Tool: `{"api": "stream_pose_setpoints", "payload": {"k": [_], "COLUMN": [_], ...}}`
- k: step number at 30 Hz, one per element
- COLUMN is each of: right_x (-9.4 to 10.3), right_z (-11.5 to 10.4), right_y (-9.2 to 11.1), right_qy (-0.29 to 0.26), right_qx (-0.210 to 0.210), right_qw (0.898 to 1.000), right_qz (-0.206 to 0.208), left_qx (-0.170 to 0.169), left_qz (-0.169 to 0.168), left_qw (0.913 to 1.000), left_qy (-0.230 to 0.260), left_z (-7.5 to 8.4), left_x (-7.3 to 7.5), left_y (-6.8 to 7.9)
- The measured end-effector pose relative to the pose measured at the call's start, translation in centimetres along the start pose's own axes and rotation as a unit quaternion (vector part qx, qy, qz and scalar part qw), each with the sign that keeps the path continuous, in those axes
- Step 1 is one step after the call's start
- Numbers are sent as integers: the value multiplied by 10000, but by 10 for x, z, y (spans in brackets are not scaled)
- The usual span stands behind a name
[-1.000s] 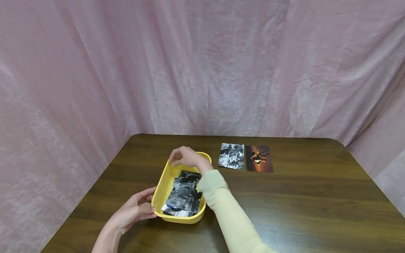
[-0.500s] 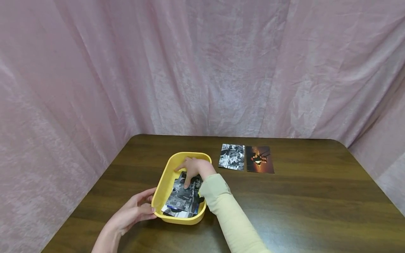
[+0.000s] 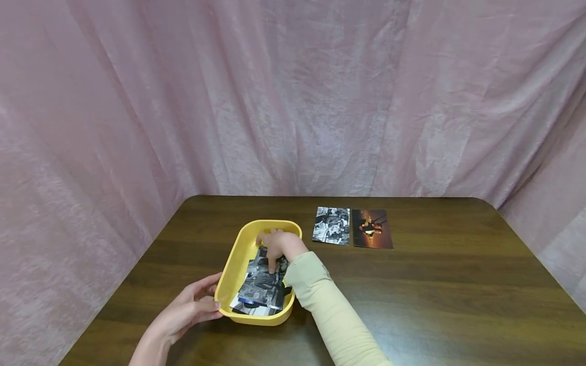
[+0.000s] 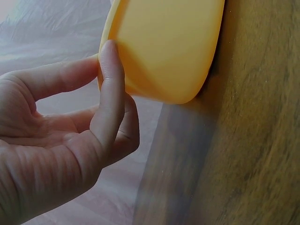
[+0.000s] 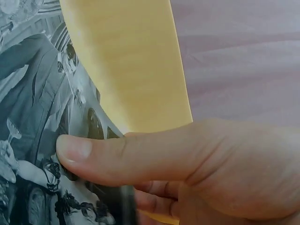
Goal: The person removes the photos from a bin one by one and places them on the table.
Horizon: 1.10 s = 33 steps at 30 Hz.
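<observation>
A yellow plastic tray (image 3: 229,269) with rounded corners stands on the table, several photos lying inside it. My left hand (image 3: 186,307) pinches the tray's near left rim between thumb and fingers; the left wrist view shows that hand (image 4: 70,112) at the yellow wall. Inside the tray's far part is my right hand (image 3: 280,245). In the right wrist view its thumb (image 5: 112,157) lies on the face of a black-and-white photo (image 5: 33,93), and the other fingers are partly hidden past the photo's edge. Under it, a white-edged photo (image 3: 261,310) sticks out.
To the right of the tray, a black-and-white photo (image 3: 331,225) and an orange-brown photo (image 3: 372,229) lie side by side on the brown wooden table (image 3: 435,284). A pink curtain (image 3: 293,101) hangs behind the table.
From above the tray's far rim, my right hand has moved down into the tray and taken hold of the top photo. My left hand keeps its grip on the rim.
</observation>
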State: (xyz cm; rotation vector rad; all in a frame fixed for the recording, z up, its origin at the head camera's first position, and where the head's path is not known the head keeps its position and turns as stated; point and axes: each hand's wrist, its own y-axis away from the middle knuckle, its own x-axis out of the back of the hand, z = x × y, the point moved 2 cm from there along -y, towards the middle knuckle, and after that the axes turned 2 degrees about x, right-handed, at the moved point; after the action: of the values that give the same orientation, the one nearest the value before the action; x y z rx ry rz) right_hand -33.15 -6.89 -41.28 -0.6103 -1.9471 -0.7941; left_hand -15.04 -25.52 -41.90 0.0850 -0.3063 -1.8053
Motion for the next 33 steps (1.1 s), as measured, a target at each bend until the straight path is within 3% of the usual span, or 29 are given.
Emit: {"api": "stream_pose_setpoints", "payload": {"k": [9, 21, 27, 30, 33], "right_x": [0, 3, 15, 26, 38], "right_z": [-3, -5, -10, -10, -8], "right_y": [1, 0, 4, 7, 12], "right_qy": [-201, 395, 391, 194, -404], "right_qx": [39, 210, 282, 335, 344], "right_qw": [9997, 9988, 9984, 9990, 9985], "right_qz": [136, 212, 298, 238, 113], "left_qx": [30, 11, -61, -28, -5], "left_qz": [4, -15, -62, -54, -56], "left_qw": [10000, 10000, 9999, 9999, 10000], "left_qy": [-12, -61, -94, -87, -70], "left_z": [1, 2, 1, 2, 2], "left_x": [1, 0, 0, 0, 0], "left_y": [1, 0, 1, 0, 0]}}
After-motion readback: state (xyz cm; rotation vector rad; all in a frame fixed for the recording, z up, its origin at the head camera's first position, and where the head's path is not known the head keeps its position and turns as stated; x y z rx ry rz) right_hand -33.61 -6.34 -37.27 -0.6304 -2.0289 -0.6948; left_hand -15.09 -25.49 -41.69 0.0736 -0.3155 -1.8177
